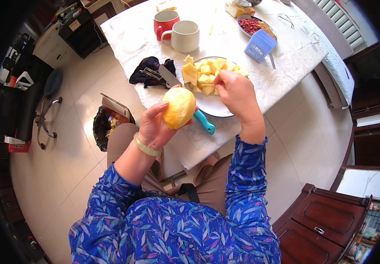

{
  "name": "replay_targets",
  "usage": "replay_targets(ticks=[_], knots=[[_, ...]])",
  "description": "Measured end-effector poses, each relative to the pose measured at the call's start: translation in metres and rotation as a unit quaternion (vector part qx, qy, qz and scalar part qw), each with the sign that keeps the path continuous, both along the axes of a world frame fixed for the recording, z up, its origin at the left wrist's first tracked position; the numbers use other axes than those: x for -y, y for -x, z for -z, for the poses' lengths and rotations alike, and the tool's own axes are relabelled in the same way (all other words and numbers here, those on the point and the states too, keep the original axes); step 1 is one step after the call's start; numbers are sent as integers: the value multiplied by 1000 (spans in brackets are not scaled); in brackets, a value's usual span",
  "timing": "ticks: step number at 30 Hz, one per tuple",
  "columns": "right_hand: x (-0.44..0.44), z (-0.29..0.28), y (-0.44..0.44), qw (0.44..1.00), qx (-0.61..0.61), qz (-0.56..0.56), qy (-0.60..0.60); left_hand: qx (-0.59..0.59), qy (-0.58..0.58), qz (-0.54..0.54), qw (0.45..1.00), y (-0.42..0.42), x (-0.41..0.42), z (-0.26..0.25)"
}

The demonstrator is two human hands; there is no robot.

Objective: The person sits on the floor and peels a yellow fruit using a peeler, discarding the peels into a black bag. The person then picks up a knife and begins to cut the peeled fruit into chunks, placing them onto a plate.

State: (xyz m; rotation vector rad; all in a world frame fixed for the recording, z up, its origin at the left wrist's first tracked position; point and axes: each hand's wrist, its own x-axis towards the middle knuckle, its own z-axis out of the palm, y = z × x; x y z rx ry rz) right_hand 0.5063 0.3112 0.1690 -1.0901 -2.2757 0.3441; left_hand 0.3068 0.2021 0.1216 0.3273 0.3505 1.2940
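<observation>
My left hand (pixel 157 123) is closed around a peeled yellow fruit (pixel 179 107), held up in front of the plate's left edge. Thumb and fingertips of my right hand (pixel 237 94) pinch a thin toothpick (pixel 207 85) over cut pale-yellow fruit chunks (pixel 205 70). These are heaped on a white plate (pixel 214 107) with a dark rim. Behind the left hand is a knife with a turquoise handle (pixel 205 122); its steel blade (pixel 170 76) points up and left. The fruit and fingers hide its middle, and I cannot tell what it rests on.
Left of the plate is a dark bag (pixel 150 71) with a metal tool on it. Farther back stand a red mug (pixel 166 22), a white mug (pixel 185 36), a blue box (pixel 261 45) and a dish of red beans (pixel 250 25). A lined bin (pixel 100 128) stands by my left knee.
</observation>
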Motion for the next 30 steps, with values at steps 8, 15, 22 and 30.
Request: replay_targets(ticks=[8,15,22,30], knots=[[2,10,12,993,95,29,-56,-5,5,-1,1000,1,1,-1],[3,19,23,992,120,3,-33,-6,2,-1,1000,1,0,1],[4,17,19,992,110,13,-53,-9,5,-4,1000,0,1,-1],[1,22,18,989,118,9,-85,-4,3,-1,1000,0,1,0]])
